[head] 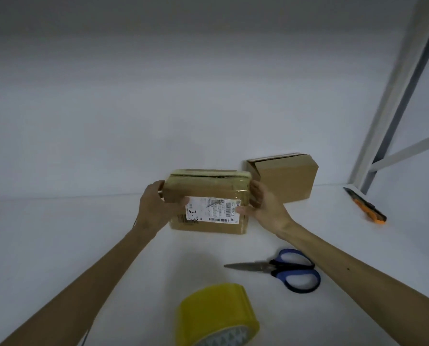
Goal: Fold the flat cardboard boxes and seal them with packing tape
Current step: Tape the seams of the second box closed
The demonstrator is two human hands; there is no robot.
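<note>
Between the hands, a taped cardboard box (208, 191) bearing a shipping label (212, 208) is held close to the far edge of the tabletop (58, 233). It is gripped at either end: the left hand (156, 208) is wrapped round the left end and the right hand (263, 206) round the right, with a thumb of each laid on the labelled face. Whether the lower edge rests on the tabletop cannot be told.

Tape is seen over the top seam, though a dark gap shows along it. The step is judged to be the turning or checking of a sealed box. Both ends should be squeezed evenly so that the flaps are kept closed, and the seam pressed flat before more tape is laid.

A roll of yellow packing tape (216, 310) lies nearer than the hands, and closed blue-handled scissors (278, 269) lie nearer and to the right. A second cardboard box (285, 178) stands just beyond the right hand. An orange utility knife (368, 208) lies well to the right.

The tabletop is white and matt, bounded by a plain white wall (158, 96). A pale metal shelving frame (395, 96) rises at the far right.
</note>
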